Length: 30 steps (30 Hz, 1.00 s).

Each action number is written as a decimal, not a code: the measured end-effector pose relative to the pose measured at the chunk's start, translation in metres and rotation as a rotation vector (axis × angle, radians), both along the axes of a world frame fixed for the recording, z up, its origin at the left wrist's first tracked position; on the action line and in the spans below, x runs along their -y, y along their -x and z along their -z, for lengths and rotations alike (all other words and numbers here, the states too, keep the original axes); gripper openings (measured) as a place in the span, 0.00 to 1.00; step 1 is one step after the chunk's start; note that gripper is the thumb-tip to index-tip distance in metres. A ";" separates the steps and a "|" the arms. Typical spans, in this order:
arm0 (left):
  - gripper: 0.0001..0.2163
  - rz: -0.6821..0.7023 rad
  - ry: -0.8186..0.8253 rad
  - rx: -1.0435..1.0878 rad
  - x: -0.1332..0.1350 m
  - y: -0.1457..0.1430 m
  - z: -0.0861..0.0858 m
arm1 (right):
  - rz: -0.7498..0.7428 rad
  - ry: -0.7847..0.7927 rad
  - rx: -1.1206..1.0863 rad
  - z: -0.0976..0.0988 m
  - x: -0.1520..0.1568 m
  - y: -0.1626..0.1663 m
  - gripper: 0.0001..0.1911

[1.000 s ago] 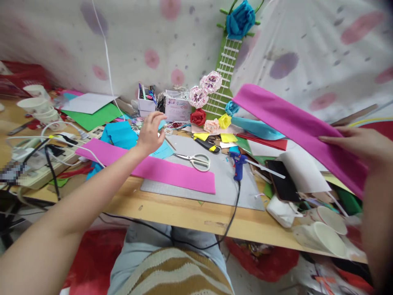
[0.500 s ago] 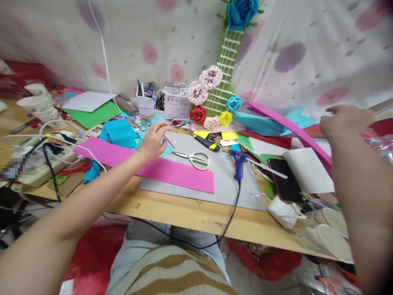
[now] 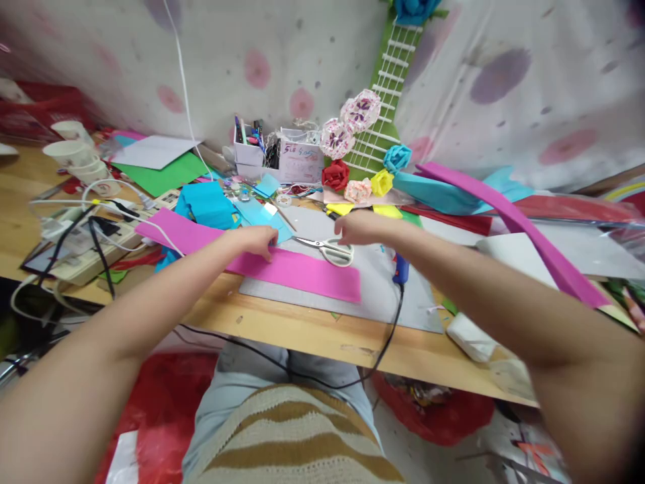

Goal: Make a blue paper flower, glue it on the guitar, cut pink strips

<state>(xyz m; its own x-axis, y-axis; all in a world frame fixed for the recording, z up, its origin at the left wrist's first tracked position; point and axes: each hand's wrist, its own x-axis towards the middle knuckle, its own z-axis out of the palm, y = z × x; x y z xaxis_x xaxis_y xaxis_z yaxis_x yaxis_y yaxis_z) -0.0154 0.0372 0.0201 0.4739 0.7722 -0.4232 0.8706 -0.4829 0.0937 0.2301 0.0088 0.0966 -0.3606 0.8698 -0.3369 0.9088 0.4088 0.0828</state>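
A long strip of pink crepe paper (image 3: 307,274) lies across the table and a grey mat (image 3: 287,296). My left hand (image 3: 256,240) is at the strip's far edge, thumb and forefinger apart and pointing down, the thumb over the paper. Scissors (image 3: 336,254) with white handles lie on the mat just behind the strip. Curled around the upper part of their handle are the fingers of my right hand (image 3: 357,228); its fingertips are partly hidden. Right of it sits a blue glue gun (image 3: 401,269), mostly covered by my right forearm.
Blue crepe paper (image 3: 206,205) and a power strip (image 3: 95,245) with cables stand left. Behind are a pen holder (image 3: 249,148) and a green guitar-shaped piece with paper flowers (image 3: 380,134). Another pink strip (image 3: 534,235) arches at right. Paper cups (image 3: 73,154) stand at far left.
My right hand has come from the far right, by the arched pink strip, to the scissors. My left hand has lowered to the flat pink strip. The view has shifted slightly.
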 end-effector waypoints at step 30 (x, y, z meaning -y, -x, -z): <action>0.23 0.065 -0.329 0.447 0.012 -0.018 -0.023 | 0.107 0.382 -0.864 0.082 -0.009 0.038 0.13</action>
